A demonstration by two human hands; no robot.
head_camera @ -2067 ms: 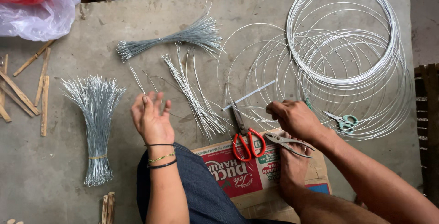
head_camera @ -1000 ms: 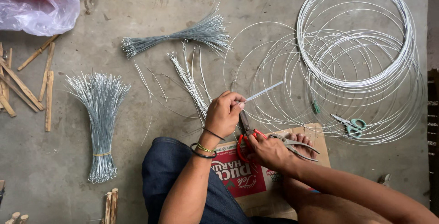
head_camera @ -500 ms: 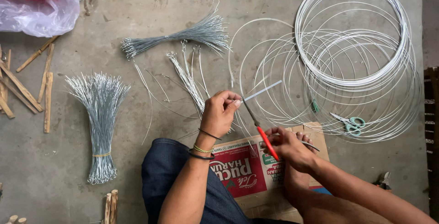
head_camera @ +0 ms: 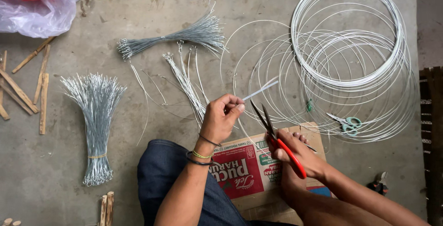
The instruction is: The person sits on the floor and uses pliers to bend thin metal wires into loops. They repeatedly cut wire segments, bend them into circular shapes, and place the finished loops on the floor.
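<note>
A person seated on a flattened red-and-brown cardboard box [head_camera: 244, 173] works wire on a grey concrete floor [head_camera: 60, 161]. The left hand [head_camera: 220, 117], just above the box's upper edge, is clenched with thumb and forefinger pinching one end of a thin white strip [head_camera: 261, 90], which slants up and to the right away from the fingers. The right hand [head_camera: 295, 154], over the box's upper right corner, grips the red handles of a pair of dark-bladed scissors [head_camera: 277, 136]; the blades stand parted, tips pointing up and left, just below the strip and beside the left hand's fingertips, not touching the strip.

Above and to the right of the box lie overlapping silvery wire hoops [head_camera: 350, 55], with small green-handled scissors [head_camera: 344, 123] resting among their lower loops. Directly above the box, a loose spray of short looped wires [head_camera: 187, 87] fans out, and beyond it lies a tied bundle of grey wires [head_camera: 170, 36]. Well left of the box stands out a second tied bundle of grey wires [head_camera: 97, 124], with split bamboo sticks [head_camera: 27, 87] farther left and clear and red plastic bags [head_camera: 37, 4] at the far upper corner.
</note>
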